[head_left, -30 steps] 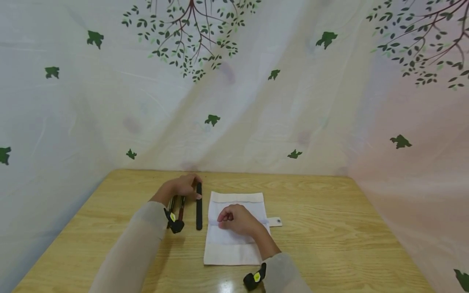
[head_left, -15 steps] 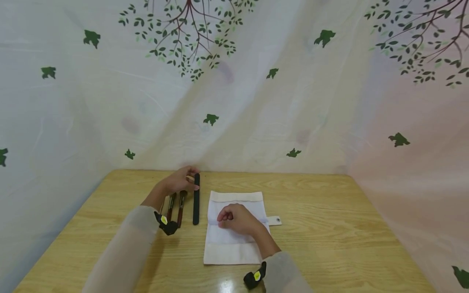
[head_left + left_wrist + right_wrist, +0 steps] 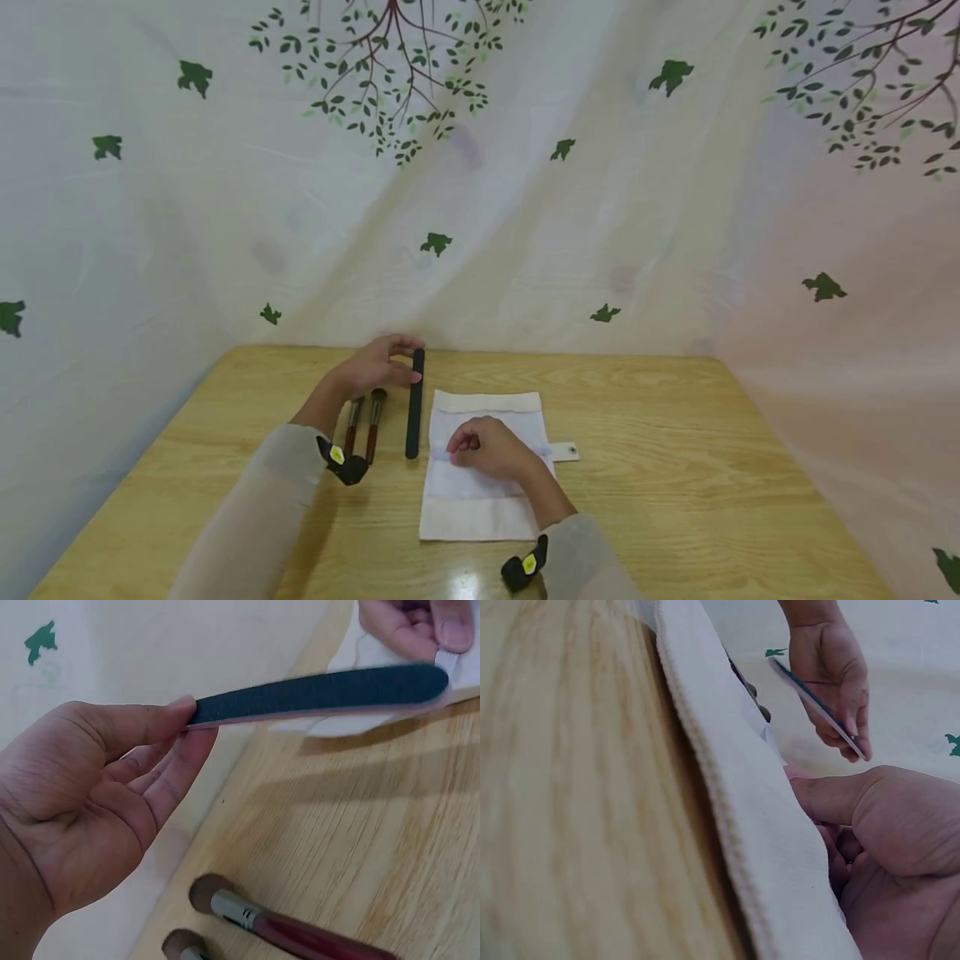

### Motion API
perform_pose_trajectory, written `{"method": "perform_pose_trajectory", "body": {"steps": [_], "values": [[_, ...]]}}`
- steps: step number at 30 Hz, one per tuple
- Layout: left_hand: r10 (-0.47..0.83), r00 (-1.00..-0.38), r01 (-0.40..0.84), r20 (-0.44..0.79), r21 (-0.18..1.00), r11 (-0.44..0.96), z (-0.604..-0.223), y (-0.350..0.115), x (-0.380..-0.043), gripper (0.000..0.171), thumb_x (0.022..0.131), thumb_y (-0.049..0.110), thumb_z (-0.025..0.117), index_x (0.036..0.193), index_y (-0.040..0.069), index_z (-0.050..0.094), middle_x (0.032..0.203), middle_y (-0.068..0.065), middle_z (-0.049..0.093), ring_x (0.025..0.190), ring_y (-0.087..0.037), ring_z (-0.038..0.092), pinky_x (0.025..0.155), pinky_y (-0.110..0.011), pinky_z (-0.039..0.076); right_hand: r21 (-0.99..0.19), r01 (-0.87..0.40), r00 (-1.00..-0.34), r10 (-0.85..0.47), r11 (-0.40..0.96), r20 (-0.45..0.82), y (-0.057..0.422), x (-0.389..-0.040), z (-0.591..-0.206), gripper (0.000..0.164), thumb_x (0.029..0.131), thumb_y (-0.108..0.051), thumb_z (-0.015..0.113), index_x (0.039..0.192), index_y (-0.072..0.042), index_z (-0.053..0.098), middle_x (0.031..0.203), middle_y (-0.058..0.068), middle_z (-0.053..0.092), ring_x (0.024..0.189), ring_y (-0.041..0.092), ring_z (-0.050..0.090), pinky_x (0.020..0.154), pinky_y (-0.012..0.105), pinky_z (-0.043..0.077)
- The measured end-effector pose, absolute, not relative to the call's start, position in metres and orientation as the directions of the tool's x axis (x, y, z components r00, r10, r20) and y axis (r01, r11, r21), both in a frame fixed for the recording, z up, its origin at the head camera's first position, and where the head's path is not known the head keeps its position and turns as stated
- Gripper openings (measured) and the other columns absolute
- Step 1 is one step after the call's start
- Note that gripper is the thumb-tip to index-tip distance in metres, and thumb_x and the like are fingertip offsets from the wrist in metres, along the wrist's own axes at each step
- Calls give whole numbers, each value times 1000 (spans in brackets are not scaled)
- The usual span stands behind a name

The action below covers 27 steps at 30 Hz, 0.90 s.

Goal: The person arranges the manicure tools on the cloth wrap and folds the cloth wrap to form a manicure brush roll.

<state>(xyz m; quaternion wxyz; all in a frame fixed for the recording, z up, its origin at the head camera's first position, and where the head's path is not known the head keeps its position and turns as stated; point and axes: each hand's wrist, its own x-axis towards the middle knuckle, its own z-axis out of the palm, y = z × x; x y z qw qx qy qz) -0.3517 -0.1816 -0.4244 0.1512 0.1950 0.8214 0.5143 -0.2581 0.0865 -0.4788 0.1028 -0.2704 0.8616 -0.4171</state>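
Note:
A dark nail file point(image 3: 322, 691) with rounded ends is pinched at its far end between the thumb and fingers of my left hand point(image 3: 378, 364). It is held above the wooden table, its shadow falling apart from it in the left wrist view. To its right lies a white fabric pouch point(image 3: 480, 521), opened flat, with a snap tab point(image 3: 564, 452) at its right side. My right hand point(image 3: 491, 450) is over the middle of the pouch, its fingers curled; the left wrist view shows thumb and finger pinching a bit of the white fabric point(image 3: 448, 660).
Two makeup brushes point(image 3: 375, 425) with reddish handles lie left of the nail file, partly under my left wrist. The wooden table point(image 3: 675, 467) ends at a pale curtain point(image 3: 495, 292) printed with leaves and birds.
My left hand has raised the nail file from near the table, moving it away from me and then rightward, closer to the pouch. The right hand stays in place on the pouch.

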Motion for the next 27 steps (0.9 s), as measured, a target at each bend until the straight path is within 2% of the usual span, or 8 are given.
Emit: {"method": "perform_pose_trajectory", "body": {"steps": [4, 8, 13, 16, 27], "values": [[504, -863, 181, -39, 907, 380, -420, -168, -351, 62, 93, 17, 77, 147, 9, 48, 150, -16, 45, 127, -39, 56, 99, -48, 52, -764, -402, -826, -559, 505, 66, 87, -259, -479, 3, 93, -8, 75, 96, -9, 77, 81, -6, 65, 74, 6, 54, 70, 24, 46], [477, -879, 177, -11, 920, 348, -421, -156, -353, 57, 94, 14, 76, 145, 13, 52, 140, -15, 54, 115, -31, 64, 96, -46, 54, -768, -401, -826, -559, 500, 67, 87, -260, -480, 3, 93, -8, 75, 96, -8, 77, 81, -6, 66, 74, 6, 53, 70, 24, 45], [423, -904, 174, 57, 955, 242, -422, -145, -353, 59, 94, 2, 73, 148, 3, 48, 135, -21, 53, 106, -29, 67, 94, -48, 56, -774, -400, -828, -556, 492, 74, 86, -259, -481, 4, 92, -6, 76, 96, -8, 77, 80, -7, 66, 72, 4, 53, 69, 23, 45], [395, -915, 181, 80, 957, 226, -425, -142, -354, 61, 94, -2, 72, 149, 0, 46, 134, -23, 52, 105, -28, 67, 93, -49, 56, -774, -397, -829, -554, 493, 73, 86, -259, -481, 4, 92, -6, 75, 96, -7, 77, 79, -7, 65, 71, 4, 53, 68, 23, 45], [395, -912, 213, 111, 951, 223, -436, -135, -352, 60, 93, -7, 70, 148, -5, 45, 132, -25, 56, 99, -26, 69, 85, -36, 59, -787, -385, -832, -551, 483, 70, 86, -261, -484, 4, 92, -5, 75, 94, -9, 77, 80, -5, 67, 72, 7, 54, 68, 23, 45]]}}
